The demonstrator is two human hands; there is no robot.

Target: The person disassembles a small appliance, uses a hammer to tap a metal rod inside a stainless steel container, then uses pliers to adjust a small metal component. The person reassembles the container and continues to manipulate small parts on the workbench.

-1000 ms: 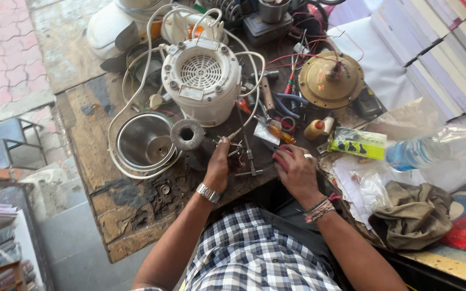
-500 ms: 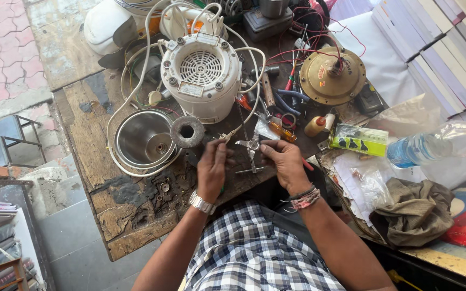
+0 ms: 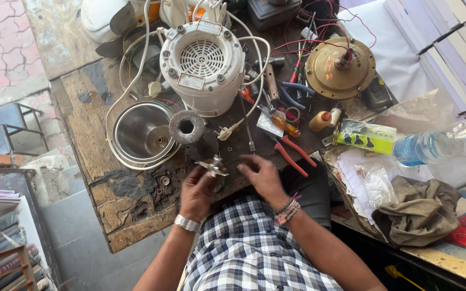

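Blade assembly: small metal blade piece [image 3: 212, 165] with flat wings, held up over the near edge of the worn wooden bench [image 3: 90, 126], at the centre of the view and just below the black coupling ring [image 3: 186, 126].
Direction from grip: the piece sits at about 1 o'clock from the left hand [image 3: 198, 191], right at its fingertips; from the right hand [image 3: 262, 177] it lies at about 9 o'clock, a short gap away.
Long axis: the wings run roughly from 10 o'clock to 4 o'clock, nearly level; the stem beneath is hidden by fingers.
Nearer hand: left, which is touching it; the right is close but apart.
Left grip: fingers curled up and pinching the piece from below; a metal watch on the wrist.
Right grip: fingers loosely bent towards the piece; whether they pinch some small part I cannot tell.
Surroundings: steel jar [image 3: 142, 133] at 10 o'clock of the piece, white motor housing [image 3: 202, 64] at 12 o'clock, red-handled pliers [image 3: 293, 153] at 3 o'clock.
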